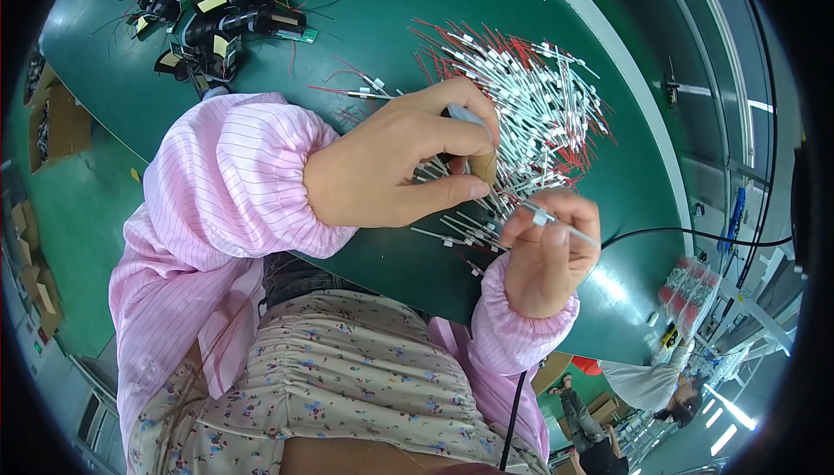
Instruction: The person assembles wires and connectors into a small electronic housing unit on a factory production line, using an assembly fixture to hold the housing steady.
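My left hand is bent over the near side of a pile of thin white-sleeved wires with red ends and small white connectors. Its fingers are closed round a small item with a grey part and a tan part; its kind is partly hidden. Lower right, my right hand pinches a white-sleeved wire between thumb and fingers, a white connector on it. That wire's far end points toward my left fingertips. Several loose wires lie beneath, between my hands.
Black rounded parts with yellow patches and loose wires crowd the green table's far left. A black cable crosses the right edge. Cardboard boxes stand at left. A bag of red and white items and other people are at lower right.
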Action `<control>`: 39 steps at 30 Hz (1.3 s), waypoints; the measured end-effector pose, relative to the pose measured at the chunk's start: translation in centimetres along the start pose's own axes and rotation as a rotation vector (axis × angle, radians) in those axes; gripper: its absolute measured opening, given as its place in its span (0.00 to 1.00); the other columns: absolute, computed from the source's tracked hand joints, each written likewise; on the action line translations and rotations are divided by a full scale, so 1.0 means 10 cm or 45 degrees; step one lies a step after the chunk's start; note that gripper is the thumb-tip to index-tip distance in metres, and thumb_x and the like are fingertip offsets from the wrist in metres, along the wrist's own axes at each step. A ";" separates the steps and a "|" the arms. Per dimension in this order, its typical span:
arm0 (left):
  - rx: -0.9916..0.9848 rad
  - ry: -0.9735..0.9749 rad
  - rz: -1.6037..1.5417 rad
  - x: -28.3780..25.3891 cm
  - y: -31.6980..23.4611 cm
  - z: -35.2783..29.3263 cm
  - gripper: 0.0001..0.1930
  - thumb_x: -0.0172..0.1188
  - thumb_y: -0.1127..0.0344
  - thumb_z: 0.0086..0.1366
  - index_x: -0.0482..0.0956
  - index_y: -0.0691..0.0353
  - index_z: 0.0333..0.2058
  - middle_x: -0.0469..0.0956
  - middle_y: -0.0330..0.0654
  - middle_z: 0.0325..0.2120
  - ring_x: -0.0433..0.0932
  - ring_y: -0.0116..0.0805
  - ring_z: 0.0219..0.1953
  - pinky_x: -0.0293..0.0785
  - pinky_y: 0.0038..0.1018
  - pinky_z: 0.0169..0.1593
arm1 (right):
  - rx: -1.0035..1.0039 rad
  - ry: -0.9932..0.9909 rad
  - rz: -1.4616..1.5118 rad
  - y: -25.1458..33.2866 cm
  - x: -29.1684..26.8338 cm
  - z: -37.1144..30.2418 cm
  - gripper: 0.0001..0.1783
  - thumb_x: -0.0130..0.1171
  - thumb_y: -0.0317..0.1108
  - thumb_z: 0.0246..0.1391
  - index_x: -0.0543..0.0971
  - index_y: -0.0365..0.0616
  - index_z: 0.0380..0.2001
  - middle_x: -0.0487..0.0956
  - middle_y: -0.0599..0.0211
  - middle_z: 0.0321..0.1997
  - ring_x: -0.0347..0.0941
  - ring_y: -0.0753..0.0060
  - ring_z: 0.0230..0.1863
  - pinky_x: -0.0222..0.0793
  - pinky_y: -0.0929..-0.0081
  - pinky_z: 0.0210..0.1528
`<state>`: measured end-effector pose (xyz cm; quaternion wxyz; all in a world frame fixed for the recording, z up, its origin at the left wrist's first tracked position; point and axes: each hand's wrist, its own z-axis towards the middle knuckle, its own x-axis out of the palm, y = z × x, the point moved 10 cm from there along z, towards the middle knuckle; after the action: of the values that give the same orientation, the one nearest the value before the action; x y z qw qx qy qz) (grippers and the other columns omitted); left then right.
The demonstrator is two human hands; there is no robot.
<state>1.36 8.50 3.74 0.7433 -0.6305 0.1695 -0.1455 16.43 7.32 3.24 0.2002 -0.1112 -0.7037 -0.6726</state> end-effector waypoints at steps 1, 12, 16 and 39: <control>0.032 -0.026 0.022 -0.02 -0.02 -0.01 0.04 0.62 0.72 0.58 0.76 0.66 0.28 0.68 0.45 0.43 0.73 0.31 0.36 0.70 0.23 0.36 | 0.095 -0.014 -0.016 -0.05 0.02 -0.01 0.11 0.60 0.18 0.48 0.74 0.32 0.37 0.76 0.55 0.35 0.73 0.70 0.30 0.71 0.76 0.32; 0.270 -0.073 0.257 0.01 -0.10 -0.06 0.04 0.62 0.74 0.56 0.76 0.66 0.30 0.69 0.49 0.42 0.75 0.38 0.35 0.71 0.27 0.40 | -0.121 0.209 -0.699 -0.06 0.14 0.01 0.09 0.61 0.13 0.43 0.78 0.33 0.30 0.75 0.64 0.28 0.69 0.75 0.31 0.62 0.81 0.34; 0.319 -0.081 0.219 0.00 -0.12 -0.04 0.10 0.61 0.74 0.57 0.78 0.65 0.40 0.72 0.50 0.44 0.76 0.42 0.37 0.71 0.30 0.43 | -0.174 0.090 -0.494 0.00 0.01 0.01 0.07 0.57 0.15 0.46 0.75 0.34 0.30 0.75 0.60 0.32 0.70 0.72 0.33 0.64 0.77 0.37; 0.093 0.025 0.206 0.15 0.01 -0.04 0.29 0.63 0.72 0.56 0.65 0.63 0.57 0.70 0.46 0.57 0.71 0.48 0.56 0.68 0.32 0.57 | -0.266 -0.052 -0.706 0.14 0.13 -0.13 0.06 0.55 0.14 0.48 0.74 0.33 0.31 0.74 0.54 0.42 0.78 0.64 0.42 0.75 0.76 0.43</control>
<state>2.53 7.56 3.47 0.7734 -0.5858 0.2218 -0.0975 16.06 5.95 5.09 -0.0179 0.0519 -0.6381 -0.7680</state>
